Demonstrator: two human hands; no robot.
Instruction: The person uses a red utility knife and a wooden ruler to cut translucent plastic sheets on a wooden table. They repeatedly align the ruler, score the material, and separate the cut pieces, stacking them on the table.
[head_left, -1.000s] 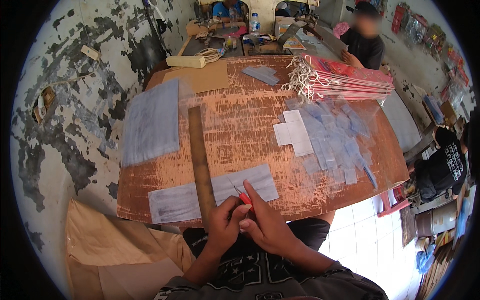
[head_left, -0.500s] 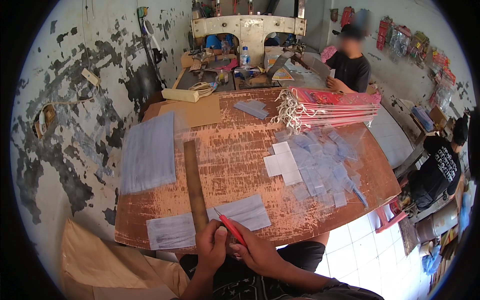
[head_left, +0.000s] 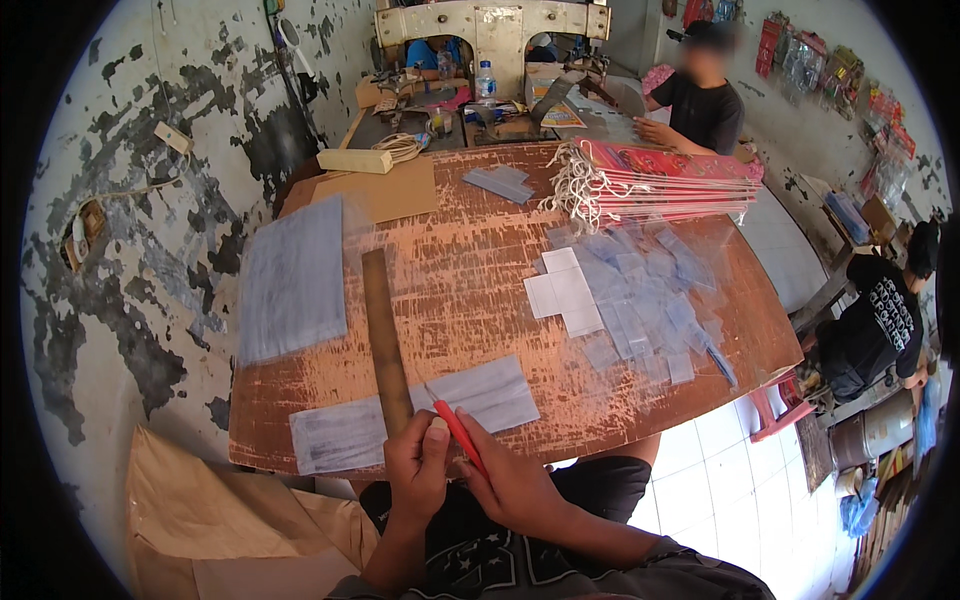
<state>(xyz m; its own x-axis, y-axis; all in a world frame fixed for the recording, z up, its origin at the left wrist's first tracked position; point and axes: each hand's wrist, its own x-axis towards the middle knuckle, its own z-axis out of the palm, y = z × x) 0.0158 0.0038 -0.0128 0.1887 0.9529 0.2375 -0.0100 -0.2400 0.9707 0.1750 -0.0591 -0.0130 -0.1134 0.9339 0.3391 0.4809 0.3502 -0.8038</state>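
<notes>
- The red-handled craft knife (head_left: 455, 428) sits low in the frame, just left of centre, with its thin blade tip pointing up and left over the near edge of the table (head_left: 470, 270).
- Against the frame half a second ago, the knife and both hands lie at much the same spot by the table's near edge, while the whole view has tipped so that more of the far room shows at the top.
- The right hand (head_left: 510, 480) is closed around the knife's handle, its fingers wrapped over the lower part of the red shaft.
- The left hand (head_left: 418, 465) lies just left of the knife, fingers curled together, its thumb touching the handle near the blade end.
- Both hands rest against the lower end of a long wooden ruler (head_left: 386, 340), which runs up the frame from them.
- The ruler lies across a pale grey plastic strip (head_left: 420, 410) stretched along the table's near edge.
- A larger grey sheet (head_left: 292, 278) lies on the left part of the table, well apart from the hands.
- Right of centre lie small white cards (head_left: 565, 297) and a scatter of clear plastic pieces (head_left: 650, 300).
- A stack of red paper bags with white cord handles (head_left: 660, 180) lies at the table's far right.
- At the upper right of the frame another person in a dark shirt (head_left: 705, 105) sits at a farther bench.
</notes>
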